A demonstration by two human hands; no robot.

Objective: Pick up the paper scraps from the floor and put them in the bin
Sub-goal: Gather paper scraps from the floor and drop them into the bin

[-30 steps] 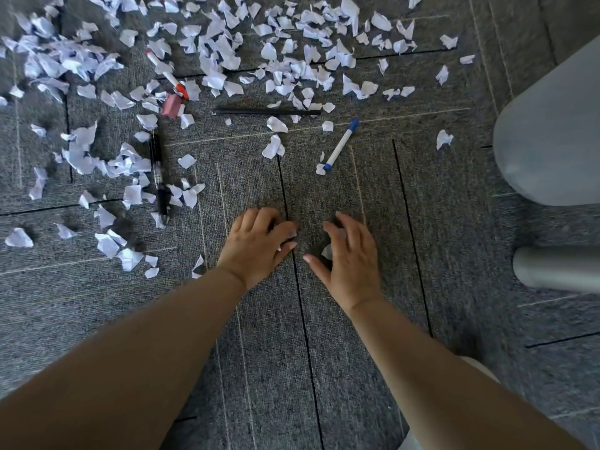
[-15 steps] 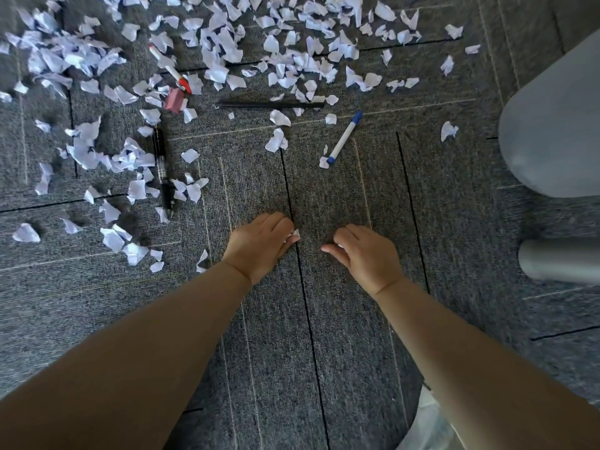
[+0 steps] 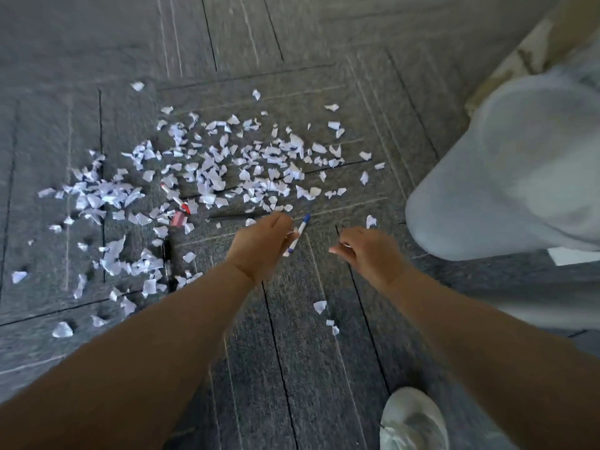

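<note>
Many white paper scraps (image 3: pixel 227 164) lie scattered over the grey carpet, thickest ahead and to the left. A few loose scraps (image 3: pixel 319 306) lie nearer, between my forearms. My left hand (image 3: pixel 259 245) is raised off the floor with its fingers curled shut, and a bit of white paper shows at the fingertips. Level with it, my right hand (image 3: pixel 367 251) is also closed, a sliver of white paper pinched by the thumb. A large pale grey rounded shape (image 3: pixel 519 173) fills the right side; I cannot tell whether it is the bin.
A blue-and-white pen (image 3: pixel 301 227) lies just beyond my left fingers. A pink eraser (image 3: pixel 178 219), a red-tipped pen (image 3: pixel 175 198) and a black pen (image 3: pixel 167 254) lie among the scraps at left. My pale shoe (image 3: pixel 412 420) is at the bottom right.
Both hands closed on scraps on the carpet and have lifted off it. My view has risen and pulled back, so more floor and the grey shape show.
</note>
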